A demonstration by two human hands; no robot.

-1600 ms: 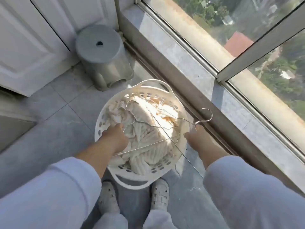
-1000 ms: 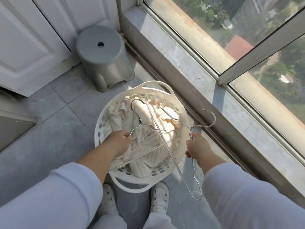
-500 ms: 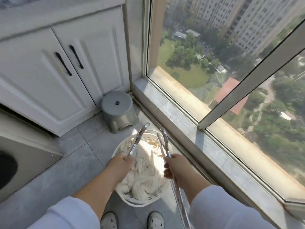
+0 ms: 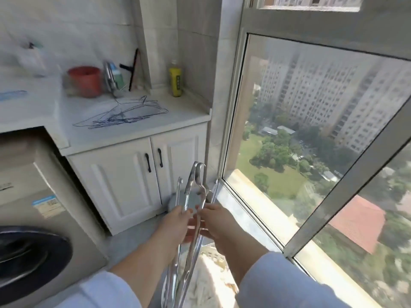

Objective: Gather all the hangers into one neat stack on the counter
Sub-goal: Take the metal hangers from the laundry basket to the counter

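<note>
Two silver wire hangers (image 4: 195, 185) stand upright and edge-on between my hands, their hooks close together at the top. My left hand (image 4: 175, 225) is shut on the left hanger and my right hand (image 4: 216, 224) on the right one, the hands nearly touching. On the white counter (image 4: 178, 116) lies a loose pile of several thin wire hangers (image 4: 124, 115), some blue, far above and left of my hands. The lower ends of the held hangers run out of view at the bottom.
A red pot (image 4: 85, 80), a yellow bottle (image 4: 175, 82) and other items stand at the counter's back. White cabinet doors (image 4: 133, 176) sit under it, a washing machine (image 4: 29, 241) to the left. A large window (image 4: 311, 141) fills the right. The laundry basket (image 4: 211, 283) is below my arms.
My view has risen from the laundry basket to the counter. Both hands lifted the hangers from over the basket and brought them together upright.
</note>
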